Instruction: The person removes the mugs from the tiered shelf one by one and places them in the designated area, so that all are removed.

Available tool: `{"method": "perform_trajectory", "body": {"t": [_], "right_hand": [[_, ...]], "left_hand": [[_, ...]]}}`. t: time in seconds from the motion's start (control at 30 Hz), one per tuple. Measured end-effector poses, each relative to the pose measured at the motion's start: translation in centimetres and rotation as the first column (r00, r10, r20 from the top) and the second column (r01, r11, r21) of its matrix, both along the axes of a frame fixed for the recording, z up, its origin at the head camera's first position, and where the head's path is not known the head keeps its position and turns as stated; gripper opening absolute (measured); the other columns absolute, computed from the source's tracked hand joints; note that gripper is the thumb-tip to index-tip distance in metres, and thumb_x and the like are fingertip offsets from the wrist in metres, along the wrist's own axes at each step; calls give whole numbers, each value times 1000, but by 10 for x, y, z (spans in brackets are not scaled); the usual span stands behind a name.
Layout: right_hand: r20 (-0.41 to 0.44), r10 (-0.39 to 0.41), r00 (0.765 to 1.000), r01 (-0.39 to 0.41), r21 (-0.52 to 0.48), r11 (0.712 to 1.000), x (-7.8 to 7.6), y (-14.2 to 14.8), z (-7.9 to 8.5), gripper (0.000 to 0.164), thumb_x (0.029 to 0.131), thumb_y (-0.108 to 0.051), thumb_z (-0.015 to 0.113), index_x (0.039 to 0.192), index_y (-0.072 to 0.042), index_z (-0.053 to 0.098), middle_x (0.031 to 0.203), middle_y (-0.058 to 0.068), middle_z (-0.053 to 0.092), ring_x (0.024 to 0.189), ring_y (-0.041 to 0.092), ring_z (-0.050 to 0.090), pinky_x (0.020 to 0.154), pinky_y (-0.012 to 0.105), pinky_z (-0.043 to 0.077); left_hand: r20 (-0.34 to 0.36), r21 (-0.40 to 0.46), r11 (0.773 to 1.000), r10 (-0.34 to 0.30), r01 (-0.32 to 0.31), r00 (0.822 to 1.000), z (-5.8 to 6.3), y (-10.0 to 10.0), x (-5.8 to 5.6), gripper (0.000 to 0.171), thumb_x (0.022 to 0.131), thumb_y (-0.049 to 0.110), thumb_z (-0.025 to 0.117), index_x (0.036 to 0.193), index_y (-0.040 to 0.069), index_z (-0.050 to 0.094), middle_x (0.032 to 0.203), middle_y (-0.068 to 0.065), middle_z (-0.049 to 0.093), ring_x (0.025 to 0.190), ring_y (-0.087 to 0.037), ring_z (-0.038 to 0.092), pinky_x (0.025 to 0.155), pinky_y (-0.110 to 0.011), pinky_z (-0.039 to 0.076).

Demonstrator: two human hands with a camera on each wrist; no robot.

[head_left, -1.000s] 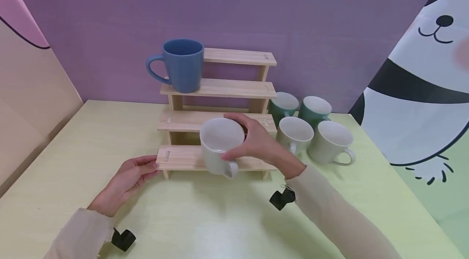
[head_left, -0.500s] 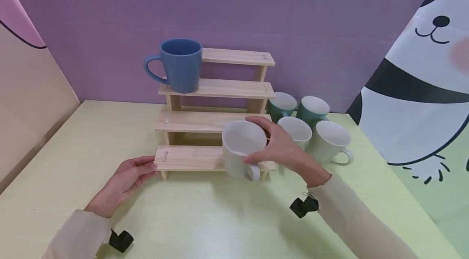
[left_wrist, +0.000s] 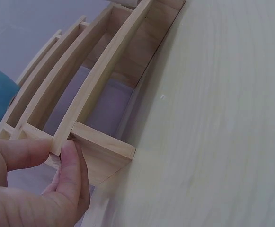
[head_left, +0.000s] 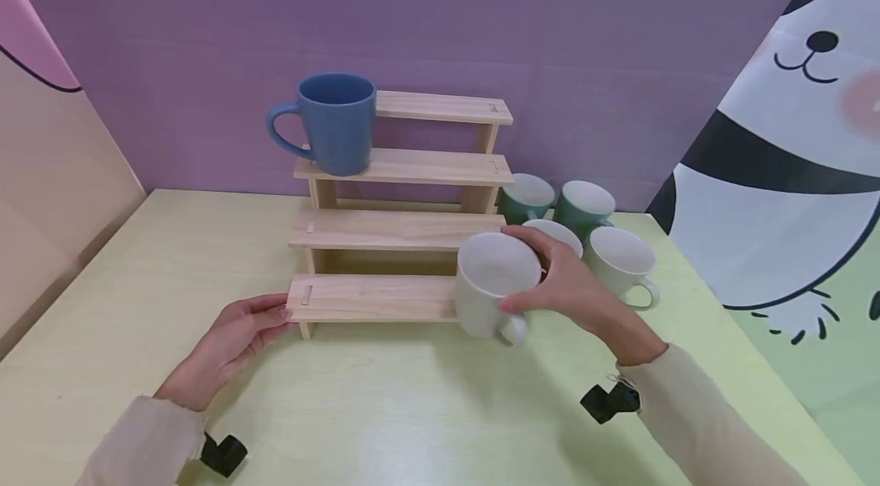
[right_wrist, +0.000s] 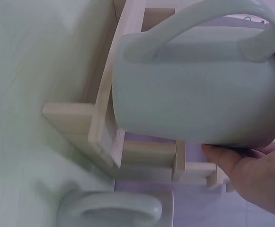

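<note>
My right hand (head_left: 574, 280) grips a white mug (head_left: 491, 283) round its side, thumb near the handle. The mug is upright and overlaps the right end of the lowest step of a wooden tiered shelf (head_left: 378, 299). In the right wrist view, the mug (right_wrist: 199, 90) has its base at the lowest board's edge. My left hand (head_left: 237, 337) pinches that board's left end; in the left wrist view thumb and fingers (left_wrist: 71, 168) meet at its corner. A blue mug (head_left: 337, 123) stands on an upper step at the left, handle pointing left.
Right of the shelf, two green mugs (head_left: 584, 207) with white insides stand at the back. In front of them are two more white mugs, one partly behind my right hand and one further right (head_left: 622, 264). A purple backdrop (head_left: 440, 12) rises behind the pale table (head_left: 357, 409).
My right hand has carried the white mug rightward along the lowest step, from its middle to its right end. My left hand has kept its hold on the board.
</note>
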State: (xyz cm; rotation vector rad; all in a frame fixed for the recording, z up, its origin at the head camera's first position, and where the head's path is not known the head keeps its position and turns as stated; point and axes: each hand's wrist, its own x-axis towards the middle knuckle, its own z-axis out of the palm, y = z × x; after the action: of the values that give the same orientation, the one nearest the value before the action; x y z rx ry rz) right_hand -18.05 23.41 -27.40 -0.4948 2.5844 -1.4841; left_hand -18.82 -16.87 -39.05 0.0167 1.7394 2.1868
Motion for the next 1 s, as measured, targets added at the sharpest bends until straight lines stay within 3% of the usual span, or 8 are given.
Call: {"method": "perform_trajectory", "body": {"t": [0.43, 0.63, 1.0], "right_hand": [[-27, -29, 999, 30, 32, 999, 14, 25, -3, 80, 71, -12, 82, 139, -8, 41, 133, 16, 48, 115, 35, 50, 89, 41, 50], [-37, -40, 999, 42, 50, 998, 17, 27, -2, 81, 71, -14, 82, 139, -8, 40, 134, 16, 47, 116, 37, 50, 92, 49, 50], [-27, -57, 998, 58, 63, 996, 19, 27, 0, 83, 71, -14, 82, 141, -7, 38, 136, 17, 45, 118, 38, 48, 93, 51, 49]], "left_hand": [[-14, 12, 1000, -15, 16, 1000, 0, -1, 0, 56, 97, -1, 47, 140, -21, 17, 103, 2, 59, 92, -2, 64, 87, -17, 54], [-16, 16, 1000, -21, 21, 1000, -1, -1, 0, 56, 97, -2, 46, 140, -21, 16, 103, 2, 59, 93, -2, 63, 86, -17, 54], [-12, 17, 1000, -22, 22, 1000, -1, -1, 0, 56, 97, -1, 47, 140, -21, 17, 104, 1, 59, 93, -2, 64, 87, -18, 55]]}}
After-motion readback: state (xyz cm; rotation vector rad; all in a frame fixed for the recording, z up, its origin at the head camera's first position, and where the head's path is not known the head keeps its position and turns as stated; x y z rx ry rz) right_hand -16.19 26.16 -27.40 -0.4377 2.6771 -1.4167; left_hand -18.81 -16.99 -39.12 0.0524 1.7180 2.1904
